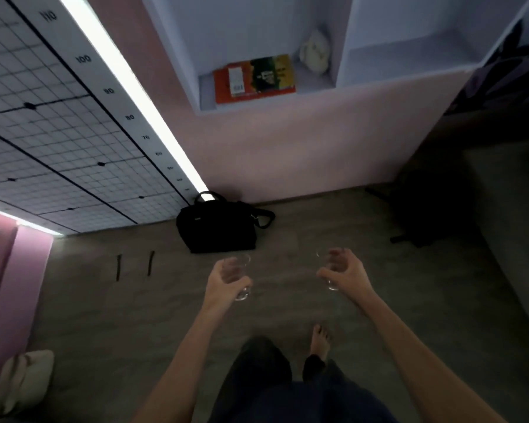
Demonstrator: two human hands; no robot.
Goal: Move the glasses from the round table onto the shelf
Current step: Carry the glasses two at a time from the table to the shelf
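Observation:
I carry two clear drinking glasses above the grey floor. My left hand (223,283) grips one glass (240,271) around its side. My right hand (347,273) grips the other glass (329,270) the same way. Both glasses stand roughly upright and look empty. The white wall shelf (287,99) is ahead and higher up, with a left compartment and a right compartment (409,56). The round table is out of view.
An orange book (254,79) and a pale soft object (315,51) lie in the left compartment. A black bag (220,227) stands on the floor under the shelf. A dark sofa (486,193) fills the right side. A gridded board (58,132) leans at left.

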